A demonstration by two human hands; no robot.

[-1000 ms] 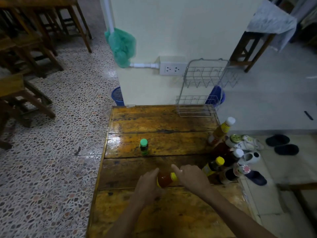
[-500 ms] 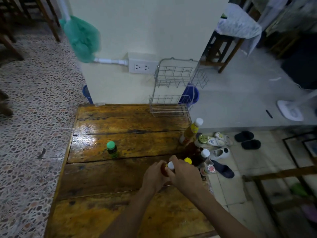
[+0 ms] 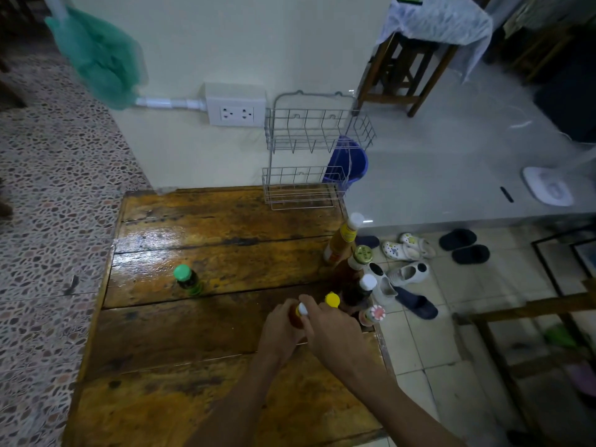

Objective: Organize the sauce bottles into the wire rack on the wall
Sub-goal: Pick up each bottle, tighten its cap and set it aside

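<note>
- My left hand [image 3: 280, 330] is wrapped around the body of a small orange-red sauce bottle [image 3: 295, 316] standing near the right edge of the table [image 3: 200, 333], and my right hand [image 3: 332, 330] is curled over its white cap [image 3: 302, 308], fingers pinching the top.
- I judge this bottle light and rigid. Whether it is glass I cannot tell, so I'd treat it as breakable and possibly slick.
- The body is the safest place to hold it for the carry; a hold on the cap alone risks it turning or slipping.
- Just beside it along the right edge stand a yellow-capped bottle [image 3: 332, 300], a dark white-capped bottle [image 3: 362, 290], a gold-lidded bottle [image 3: 356, 262], a tall amber bottle [image 3: 343, 240] and a red-and-white capped bottle [image 3: 374, 314]. They are crowded, so a sideways swing could topple one off the table onto the tiled floor.
- A green-capped bottle [image 3: 187, 280] stands alone, well apart toward the left edge.
- The wire rack [image 3: 309, 150] hangs on the wall above the table's far right corner, both tiers bare of bottles.
- The middle of the table offers open room; I'd lift straight up, then travel forward over it to the rack.
</note>
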